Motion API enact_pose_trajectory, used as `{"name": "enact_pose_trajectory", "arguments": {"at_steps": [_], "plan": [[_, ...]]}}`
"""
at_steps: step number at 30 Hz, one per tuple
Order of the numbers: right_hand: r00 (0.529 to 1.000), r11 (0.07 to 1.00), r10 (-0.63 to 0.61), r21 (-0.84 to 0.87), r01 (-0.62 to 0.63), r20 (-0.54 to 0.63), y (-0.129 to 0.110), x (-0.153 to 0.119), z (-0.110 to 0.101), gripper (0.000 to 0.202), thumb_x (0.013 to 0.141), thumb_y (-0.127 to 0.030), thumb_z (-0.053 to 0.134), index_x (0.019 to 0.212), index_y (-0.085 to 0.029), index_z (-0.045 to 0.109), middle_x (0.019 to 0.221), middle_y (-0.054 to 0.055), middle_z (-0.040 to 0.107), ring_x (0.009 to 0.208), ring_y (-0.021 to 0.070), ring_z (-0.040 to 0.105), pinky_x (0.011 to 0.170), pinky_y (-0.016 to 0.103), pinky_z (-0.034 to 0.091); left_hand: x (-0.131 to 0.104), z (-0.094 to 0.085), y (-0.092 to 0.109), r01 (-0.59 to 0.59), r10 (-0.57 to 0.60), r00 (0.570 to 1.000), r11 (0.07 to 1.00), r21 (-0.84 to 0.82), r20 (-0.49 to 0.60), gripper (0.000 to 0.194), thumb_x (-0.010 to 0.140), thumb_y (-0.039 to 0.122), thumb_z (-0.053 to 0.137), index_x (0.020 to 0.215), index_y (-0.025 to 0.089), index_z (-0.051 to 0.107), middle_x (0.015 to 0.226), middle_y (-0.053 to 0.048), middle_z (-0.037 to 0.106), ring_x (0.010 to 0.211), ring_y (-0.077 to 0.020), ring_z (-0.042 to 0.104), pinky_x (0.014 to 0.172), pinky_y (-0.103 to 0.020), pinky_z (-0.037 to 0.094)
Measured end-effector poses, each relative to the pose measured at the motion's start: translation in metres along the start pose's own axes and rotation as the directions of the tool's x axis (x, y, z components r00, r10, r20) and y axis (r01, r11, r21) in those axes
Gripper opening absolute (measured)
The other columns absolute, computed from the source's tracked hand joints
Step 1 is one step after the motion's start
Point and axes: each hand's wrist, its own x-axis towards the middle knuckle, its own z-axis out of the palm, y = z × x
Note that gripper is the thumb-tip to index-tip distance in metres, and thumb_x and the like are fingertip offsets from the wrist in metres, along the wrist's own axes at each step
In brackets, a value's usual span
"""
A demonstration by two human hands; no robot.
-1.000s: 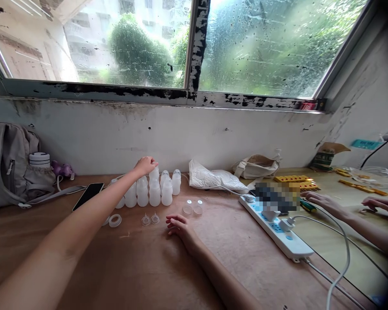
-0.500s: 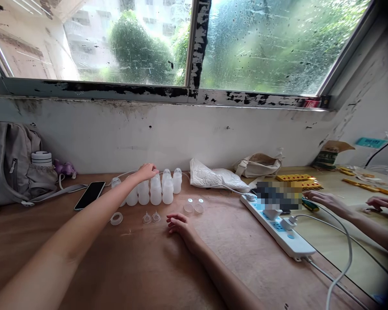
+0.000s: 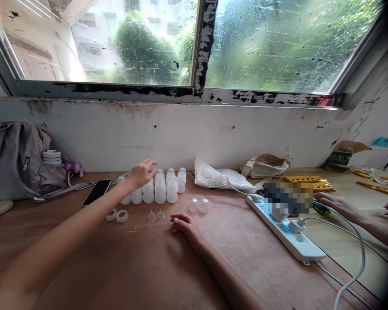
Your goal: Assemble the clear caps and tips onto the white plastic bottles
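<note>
Several translucent white bottles stand in rows near the wall. My left hand is over the left part of these rows, fingers apart and nothing visible in them; it hides some bottles. My right hand rests on the brown table with loosely curled, parted fingers and holds nothing. Just left of it lie two clear nipple-shaped pieces. Two clear round caps lie beyond it to the right, with two small discs behind them. White rings sit below my left forearm's wrist end.
A phone and grey backpack are at left. White packaging and a beige bag lie by the wall. A power strip with cables is at right; beyond it another person's hands show.
My left hand has lifted and drawn slightly left off the bottles, its fingers now more spread. The view has shifted a little, showing a second white ring. My right hand stays in place.
</note>
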Motion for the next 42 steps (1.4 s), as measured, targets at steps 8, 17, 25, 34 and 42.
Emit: {"name": "enact_pose_trajectory", "arguments": {"at_steps": [8, 17, 25, 34, 42], "plan": [[0.952, 0.773, -0.299, -0.570, 0.278, 0.058, 0.004, -0.005, 0.006, 0.016, 0.076, -0.024, 0.050, 0.085, -0.017, 0.061, 0.080, 0.004, 0.060, 0.069, 0.0155, 0.056, 0.064, 0.029, 0.046, -0.142, 0.021, -0.034, -0.044, 0.062, 0.985, 0.993, 0.113, -0.158, 0.022, 0.082, 0.025, 0.041, 0.096, 0.018, 0.056, 0.094, -0.007, 0.061, 0.090, -0.0204, 0.054, 0.081, -0.033, 0.040], [0.930, 0.126, -0.202, -0.934, 0.334, 0.305, 0.009, -0.012, 0.021, 0.043, 0.084, -0.039, 0.040, 0.126, -0.031, 0.038, 0.136, 0.005, 0.033, 0.125, 0.0264, 0.023, 0.099, 0.048, 0.020, -0.174, 0.059, -0.056, 0.226, -0.189, 0.972, 0.921, 0.316, -0.142, 0.033, 0.077, 0.036, 0.045, 0.100, 0.016, 0.057, 0.113, -0.014, 0.054, 0.112, -0.0296, 0.039, 0.093, -0.048, 0.023], [0.950, 0.043, -0.083, -0.952, 0.305, 0.300, 0.009, -0.009, 0.027, 0.047, 0.086, -0.049, 0.030, 0.130, -0.035, 0.029, 0.139, 0.002, 0.029, 0.128, 0.0276, 0.018, 0.100, 0.053, 0.011, -0.163, 0.058, -0.020, 0.252, -0.235, 0.966, 0.946, 0.206, -0.105, 0.027, 0.077, 0.032, 0.045, 0.097, 0.017, 0.057, 0.109, -0.012, 0.056, 0.104, -0.0259, 0.046, 0.089, -0.042, 0.029], [0.902, 0.088, -0.289, -0.930, 0.358, 0.320, 0.007, -0.009, 0.026, 0.039, 0.083, -0.033, 0.045, 0.121, -0.029, 0.042, 0.121, 0.007, 0.047, 0.114, 0.0231, 0.039, 0.094, 0.042, 0.030, -0.174, 0.066, -0.031, 0.271, -0.250, 0.961, 0.937, 0.222, -0.118, 0.035, 0.080, 0.033, 0.042, 0.109, 0.016, 0.052, 0.104, -0.012, 0.060, 0.105, -0.0284, 0.045, 0.093, -0.052, 0.016], [0.840, 0.274, -0.492, -0.875, 0.400, 0.230, 0.013, -0.004, 0.018, 0.029, 0.079, -0.012, 0.044, 0.107, -0.021, 0.045, 0.092, 0.006, 0.055, 0.088, 0.0189, 0.052, 0.078, 0.033, 0.044, -0.175, 0.065, -0.019, 0.245, -0.237, 0.952, 0.969, 0.022, -0.193, 0.041, 0.080, 0.036, 0.043, 0.118, 0.022, 0.045, 0.104, -0.009, 0.055, 0.099, -0.0239, 0.049, 0.090, -0.042, 0.030]]}}
